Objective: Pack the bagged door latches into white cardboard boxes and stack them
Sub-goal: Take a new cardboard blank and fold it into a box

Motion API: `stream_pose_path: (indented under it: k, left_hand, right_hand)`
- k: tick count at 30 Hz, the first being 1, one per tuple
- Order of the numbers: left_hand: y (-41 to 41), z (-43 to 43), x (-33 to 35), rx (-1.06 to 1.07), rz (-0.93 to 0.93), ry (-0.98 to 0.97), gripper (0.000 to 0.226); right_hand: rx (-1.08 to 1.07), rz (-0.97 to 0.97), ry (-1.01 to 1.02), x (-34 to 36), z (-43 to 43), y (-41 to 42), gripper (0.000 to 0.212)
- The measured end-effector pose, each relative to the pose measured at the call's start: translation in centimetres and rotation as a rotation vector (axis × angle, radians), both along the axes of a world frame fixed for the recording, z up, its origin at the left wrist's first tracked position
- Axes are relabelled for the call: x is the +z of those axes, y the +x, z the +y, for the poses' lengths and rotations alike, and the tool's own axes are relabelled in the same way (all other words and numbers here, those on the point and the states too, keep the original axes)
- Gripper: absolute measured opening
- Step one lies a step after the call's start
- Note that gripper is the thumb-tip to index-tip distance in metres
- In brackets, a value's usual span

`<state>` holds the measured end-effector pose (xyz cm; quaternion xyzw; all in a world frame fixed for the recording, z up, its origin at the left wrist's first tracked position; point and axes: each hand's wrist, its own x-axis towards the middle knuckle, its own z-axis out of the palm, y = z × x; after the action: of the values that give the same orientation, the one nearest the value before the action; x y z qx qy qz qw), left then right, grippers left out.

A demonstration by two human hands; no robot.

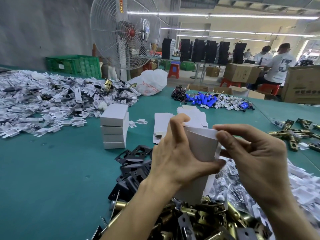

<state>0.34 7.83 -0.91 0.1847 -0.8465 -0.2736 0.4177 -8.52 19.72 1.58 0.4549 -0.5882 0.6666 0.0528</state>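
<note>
A white cardboard box [201, 146] is held upright above the surface [52, 161], clasped by the left hand [174, 160], its top flap pinched in the grip of the right hand [254, 161]. Judged light, thin and easily creased, it is best taken at its folded edges.

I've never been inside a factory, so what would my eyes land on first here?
Right in the middle, the left hand and right hand hold a white cardboard box, the right pinching its top flap. Farther back to the left, on the green table, stands a stack of closed white boxes, and a huge fan towers behind. Shiny brass latches are heaped at the bottom.
</note>
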Motion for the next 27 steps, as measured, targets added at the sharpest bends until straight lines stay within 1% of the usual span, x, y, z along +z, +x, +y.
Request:
stream_pose_path:
  k: [4, 6, 10, 12, 14, 17, 19, 23, 27]
  left_hand:
    - [-0.4, 0.2, -0.3, 0.036, 0.067, 0.094, 0.099]
    - [-0.4, 0.2, -0.4, 0.074, 0.066, 0.141, 0.099]
    - [-0.4, 0.1, -0.3, 0.131, -0.045, 0.284, 0.102]
    - [-0.4, 0.2, -0.3, 0.136, -0.106, 0.326, 0.090]
    - [-0.5, 0.4, -0.2, 0.131, -0.139, 0.309, 0.077]
    - [-0.6, 0.6, -0.1, 0.042, -0.087, 0.309, 0.068]
    - [-0.5, 0.7, 0.1, -0.041, -0.037, 0.299, 0.069]
    - [-0.2, 0.7, 0.3, -0.123, 0.033, 0.240, 0.070]
    - [-0.2, 0.6, 0.5, -0.124, 0.072, 0.198, 0.069]
  right_hand:
    - [0.003, 0.037, 0.022, -0.7, -0.3, -0.6, 0.013]
    - [0.008, 0.050, 0.049, -0.8, -0.3, -0.9, 0.015]
    - [0.020, 0.072, 0.104, -1.0, -0.3, -1.3, 0.019]
    - [0.020, 0.065, 0.110, -1.1, -0.2, -1.4, 0.019]
    - [0.024, 0.060, 0.112, -1.0, -0.2, -1.5, 0.018]
    - [0.071, 0.056, 0.100, -0.7, 0.1, -1.4, 0.016]
    - [0.113, 0.045, 0.080, -0.4, 0.3, -1.3, 0.016]
    - [0.173, 0.008, 0.045, 0.3, 0.5, -0.9, 0.019]
    - [0.183, -0.019, 0.056, 0.6, 0.7, -0.6, 0.017]
